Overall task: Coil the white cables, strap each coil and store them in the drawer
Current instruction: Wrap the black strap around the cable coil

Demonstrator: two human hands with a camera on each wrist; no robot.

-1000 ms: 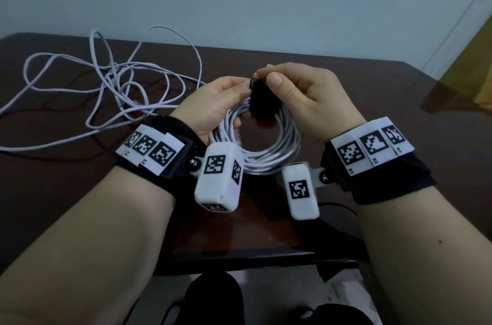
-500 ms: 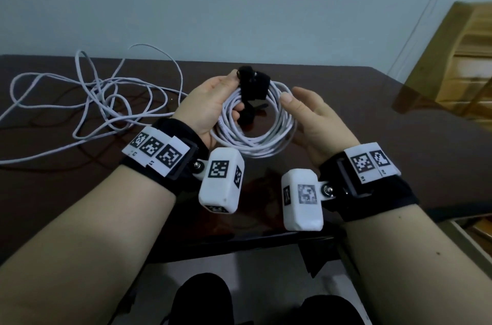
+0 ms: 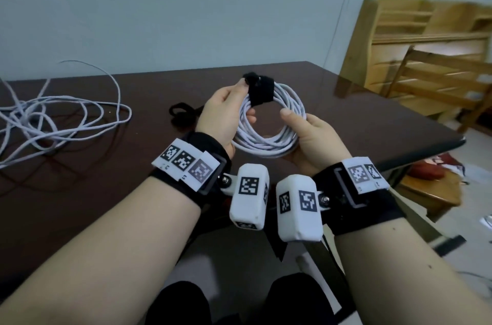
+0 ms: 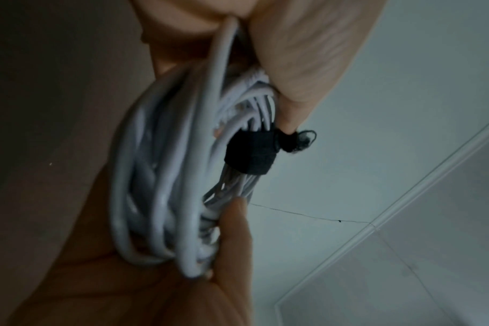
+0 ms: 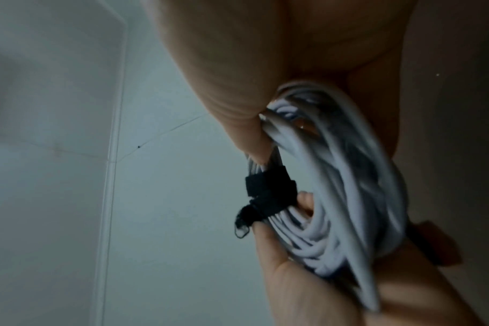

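Observation:
A coiled white cable [image 3: 269, 135] hangs above the dark table, bound at its top by a black strap [image 3: 261, 91]. My left hand [image 3: 226, 111] grips the coil's left side, thumb up by the strap. My right hand [image 3: 306, 135] holds the coil's right side, thumb on top and fingers under it. The left wrist view shows the coil [image 4: 165, 187] and the strap [image 4: 250, 154] closed round the strands. In the right wrist view the coil [image 5: 344, 187] lies in my palm with the strap [image 5: 268, 194] at its edge. A loose white cable [image 3: 53, 119] lies tangled at the table's left.
Another black strap [image 3: 181, 111] lies on the dark table [image 3: 386, 122] behind my left hand. A wooden chair [image 3: 439, 79] and wooden shelving [image 3: 426, 23] stand past the table's right edge. Red and white items [image 3: 431, 167] lie on the floor at the right.
My right hand left the strap and dropped to hold the coil's right side. The view swung right, bringing the wooden furniture into sight. The coil stays in both hands.

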